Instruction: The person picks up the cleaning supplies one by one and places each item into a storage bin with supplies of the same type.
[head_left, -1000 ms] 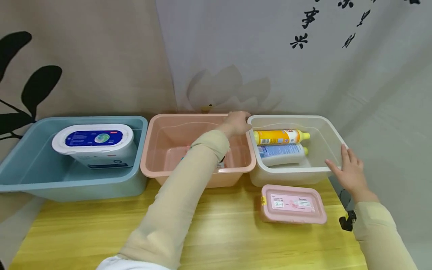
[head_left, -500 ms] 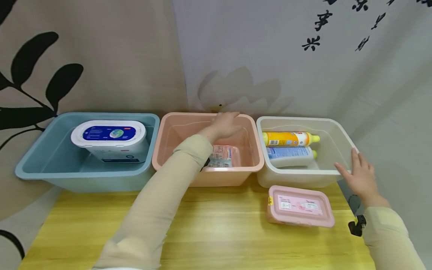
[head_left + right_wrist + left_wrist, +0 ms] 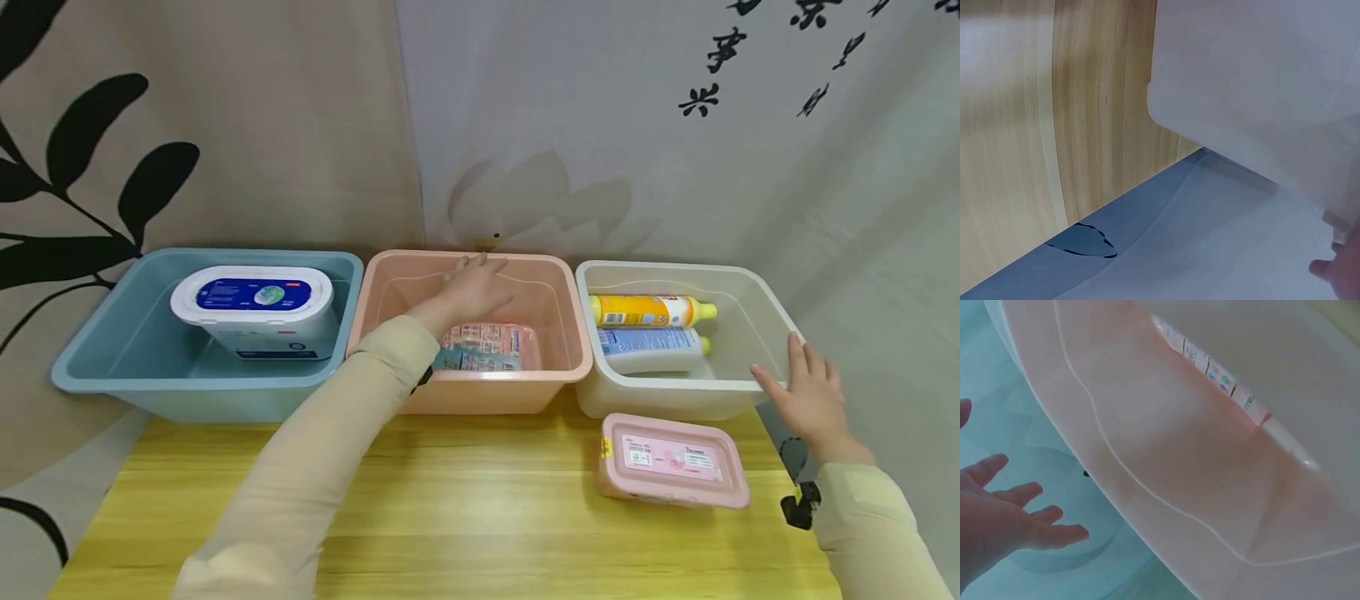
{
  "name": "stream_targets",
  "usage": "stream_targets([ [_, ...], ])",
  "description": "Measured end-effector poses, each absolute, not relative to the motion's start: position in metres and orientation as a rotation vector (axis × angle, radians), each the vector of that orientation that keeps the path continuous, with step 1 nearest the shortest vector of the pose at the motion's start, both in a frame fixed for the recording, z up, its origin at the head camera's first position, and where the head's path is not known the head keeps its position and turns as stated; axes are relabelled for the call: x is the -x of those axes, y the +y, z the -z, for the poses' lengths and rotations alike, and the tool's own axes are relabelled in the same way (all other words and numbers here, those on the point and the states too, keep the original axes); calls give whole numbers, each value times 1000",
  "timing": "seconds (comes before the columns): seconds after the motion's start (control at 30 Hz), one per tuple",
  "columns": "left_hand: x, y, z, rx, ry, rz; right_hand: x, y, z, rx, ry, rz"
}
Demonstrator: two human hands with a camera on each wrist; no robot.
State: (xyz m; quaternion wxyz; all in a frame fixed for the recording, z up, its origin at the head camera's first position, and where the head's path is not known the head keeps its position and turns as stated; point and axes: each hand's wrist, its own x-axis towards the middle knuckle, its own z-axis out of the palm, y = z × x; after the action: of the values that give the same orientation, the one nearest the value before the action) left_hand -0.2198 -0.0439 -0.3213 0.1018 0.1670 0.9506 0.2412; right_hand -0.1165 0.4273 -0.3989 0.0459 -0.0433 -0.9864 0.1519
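My left hand (image 3: 471, 292) hovers over the pink bin (image 3: 468, 387), near its back rim, with fingers spread and nothing held. The left wrist view shows those fingers (image 3: 1054, 536) stretched out beside the bin's rim. Inside the pink bin lies a clear-and-pink package with printed labels (image 3: 487, 339), partly covered by a teal-edged packet (image 3: 480, 361). At the white bin's (image 3: 678, 403) right rim, my right hand (image 3: 813, 408) rests with its fingers extended. That bin holds a yellow bottle (image 3: 641, 311) and a white bottle with a blue label (image 3: 652, 350), both lying down.
A blue bin (image 3: 202, 404) on the left holds a white lidded tub with a dark blue label (image 3: 255, 312). A pink lidded box (image 3: 673, 460) lies on the wooden table (image 3: 465, 500) before the white bin. Curtain cloth (image 3: 300, 125) hangs behind the bins.
My left hand has moved left from the touching rims of the pink and white bins to above the pink bin, uncovering the packages. My right hand stays at the white bin's rim.
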Motion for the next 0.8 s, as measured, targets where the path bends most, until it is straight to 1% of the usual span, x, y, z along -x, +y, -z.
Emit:
stream_targets([
  [0.17, 213, -55, 324, -537, 2800, -726, 116, 425, 398, 142, -3009, -475],
  [0.5, 201, -78, 326, -540, 2830, -791, 114, 427, 399, 125, -3016, -471],
  [0.8, 189, -110, 332, -431, 2932, -687, 114, 427, 399, 122, -3021, -439],
])
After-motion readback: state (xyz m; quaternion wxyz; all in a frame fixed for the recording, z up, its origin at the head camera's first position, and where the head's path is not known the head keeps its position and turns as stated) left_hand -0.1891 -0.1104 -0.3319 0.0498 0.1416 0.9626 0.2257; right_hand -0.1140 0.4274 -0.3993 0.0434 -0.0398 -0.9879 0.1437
